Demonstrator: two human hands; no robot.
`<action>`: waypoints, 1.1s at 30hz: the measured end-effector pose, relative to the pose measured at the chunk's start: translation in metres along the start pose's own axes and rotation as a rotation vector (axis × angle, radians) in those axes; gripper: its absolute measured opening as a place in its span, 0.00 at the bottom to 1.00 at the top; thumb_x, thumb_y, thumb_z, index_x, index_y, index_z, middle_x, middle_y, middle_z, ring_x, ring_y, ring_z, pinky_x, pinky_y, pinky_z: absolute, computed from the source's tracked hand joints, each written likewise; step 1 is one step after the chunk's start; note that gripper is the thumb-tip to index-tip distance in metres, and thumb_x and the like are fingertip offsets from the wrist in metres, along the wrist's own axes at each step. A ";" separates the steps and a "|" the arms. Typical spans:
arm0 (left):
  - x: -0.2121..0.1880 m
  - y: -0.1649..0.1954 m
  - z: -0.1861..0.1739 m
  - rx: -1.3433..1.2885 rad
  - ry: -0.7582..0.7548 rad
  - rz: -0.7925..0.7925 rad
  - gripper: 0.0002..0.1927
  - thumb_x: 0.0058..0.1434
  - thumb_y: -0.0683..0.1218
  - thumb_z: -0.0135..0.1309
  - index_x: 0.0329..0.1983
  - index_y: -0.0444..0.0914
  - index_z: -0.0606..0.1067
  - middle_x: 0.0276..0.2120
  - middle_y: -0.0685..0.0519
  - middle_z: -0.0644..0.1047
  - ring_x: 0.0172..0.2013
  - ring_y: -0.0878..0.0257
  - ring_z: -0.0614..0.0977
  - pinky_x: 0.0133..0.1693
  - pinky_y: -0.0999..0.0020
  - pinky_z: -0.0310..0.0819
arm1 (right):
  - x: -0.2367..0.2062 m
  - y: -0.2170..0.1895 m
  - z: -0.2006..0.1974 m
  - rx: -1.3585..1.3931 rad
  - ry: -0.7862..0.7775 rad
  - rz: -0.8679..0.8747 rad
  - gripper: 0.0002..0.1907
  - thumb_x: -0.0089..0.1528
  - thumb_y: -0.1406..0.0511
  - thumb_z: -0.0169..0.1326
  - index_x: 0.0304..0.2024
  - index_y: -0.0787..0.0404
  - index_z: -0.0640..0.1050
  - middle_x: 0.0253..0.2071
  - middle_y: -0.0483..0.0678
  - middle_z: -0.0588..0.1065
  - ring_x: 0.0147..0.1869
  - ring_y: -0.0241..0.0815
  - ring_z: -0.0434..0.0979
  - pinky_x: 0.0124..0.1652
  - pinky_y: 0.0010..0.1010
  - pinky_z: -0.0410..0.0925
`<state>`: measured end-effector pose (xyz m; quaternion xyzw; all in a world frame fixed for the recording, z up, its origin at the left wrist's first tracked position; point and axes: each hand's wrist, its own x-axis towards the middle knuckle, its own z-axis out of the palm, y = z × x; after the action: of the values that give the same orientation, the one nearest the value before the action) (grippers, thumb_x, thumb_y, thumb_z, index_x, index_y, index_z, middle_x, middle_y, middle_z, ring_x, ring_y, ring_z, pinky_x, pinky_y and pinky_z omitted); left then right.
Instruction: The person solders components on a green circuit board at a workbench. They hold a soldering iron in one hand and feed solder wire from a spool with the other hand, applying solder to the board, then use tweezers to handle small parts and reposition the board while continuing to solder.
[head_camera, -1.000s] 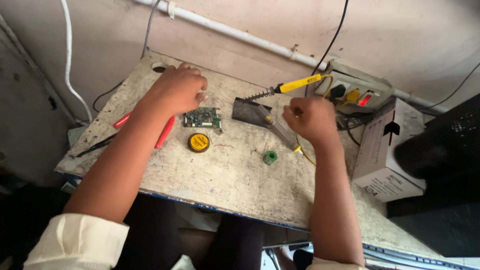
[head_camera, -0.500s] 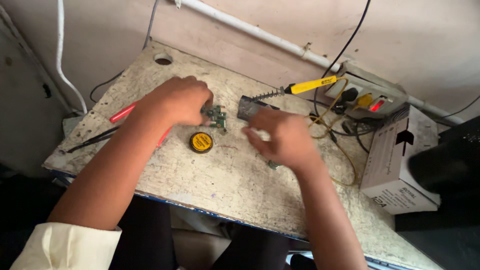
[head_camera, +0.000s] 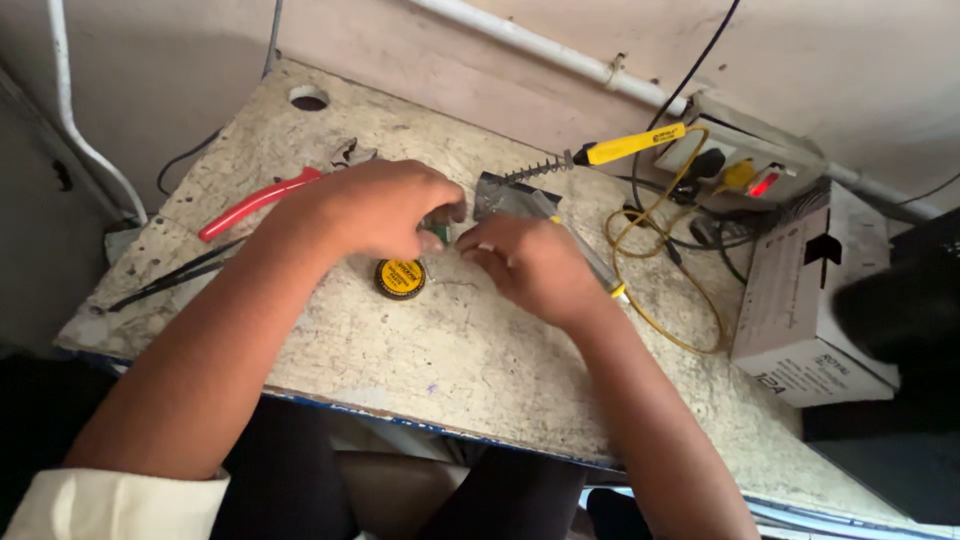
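On the speckled counter, both hands meet at centre over a small green circuit board, mostly hidden. Left hand pinches its near edge; right hand closes fingers around a thin tool, tip toward the board. Work appears underway, unfinished. Board's long axis cannot be told. Yellow round tin sits just beside.

A white cardboard box with black printed markings stands at the right edge of my worktable, beside the power strip. A small round tin with a yellow label and black rim lies flat just below my left hand.
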<state>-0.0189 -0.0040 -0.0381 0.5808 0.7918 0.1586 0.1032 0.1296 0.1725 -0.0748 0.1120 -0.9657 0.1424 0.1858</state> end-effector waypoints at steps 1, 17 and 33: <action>0.000 0.002 0.001 0.001 0.001 0.001 0.21 0.53 0.50 0.67 0.48 0.41 0.76 0.43 0.50 0.81 0.45 0.52 0.83 0.47 0.54 0.76 | -0.001 0.004 -0.001 0.188 0.030 0.029 0.07 0.62 0.71 0.62 0.42 0.57 0.80 0.41 0.46 0.79 0.42 0.44 0.82 0.40 0.34 0.74; 0.009 0.008 0.012 -0.135 0.581 0.569 0.12 0.58 0.50 0.67 0.41 0.41 0.81 0.36 0.57 0.82 0.30 0.67 0.85 0.31 0.72 0.79 | 0.000 0.016 -0.023 0.968 0.263 0.090 0.16 0.67 0.77 0.57 0.46 0.59 0.64 0.43 0.52 0.78 0.46 0.36 0.80 0.40 0.26 0.74; 0.008 0.010 0.019 -0.092 0.379 0.326 0.22 0.58 0.46 0.64 0.56 0.43 0.75 0.35 0.55 0.84 0.24 0.60 0.83 0.29 0.61 0.76 | 0.002 0.055 -0.057 0.607 0.672 0.543 0.11 0.71 0.58 0.55 0.47 0.58 0.74 0.26 0.38 0.66 0.24 0.27 0.59 0.24 0.24 0.53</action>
<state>-0.0062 0.0092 -0.0515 0.6556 0.6848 0.3147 -0.0477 0.1314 0.2420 -0.0364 -0.1452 -0.7625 0.4867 0.4008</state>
